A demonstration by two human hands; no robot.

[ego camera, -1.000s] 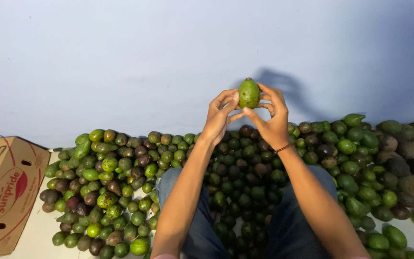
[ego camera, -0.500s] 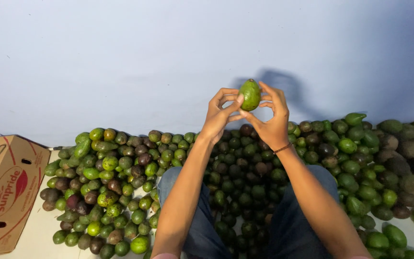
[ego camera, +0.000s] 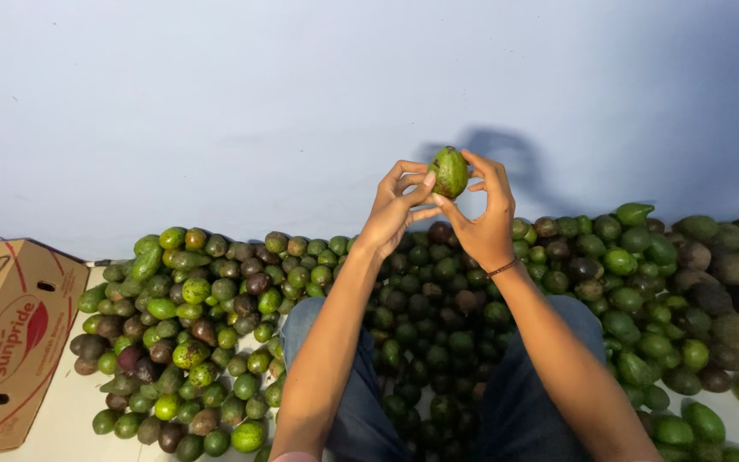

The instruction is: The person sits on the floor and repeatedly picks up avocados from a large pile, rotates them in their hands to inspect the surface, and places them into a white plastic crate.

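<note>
Both hands, left and right, pinch one green avocado by the fingertips, raised above the pile below them. So light a grip could let it slip and drop, bruising on the heap.

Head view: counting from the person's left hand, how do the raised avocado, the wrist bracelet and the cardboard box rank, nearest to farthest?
1. Raised avocado, touching the left hand at its fingertips.
2. Wrist bracelet, on the other arm, just right.
3. Cardboard box, far left edge.
</note>
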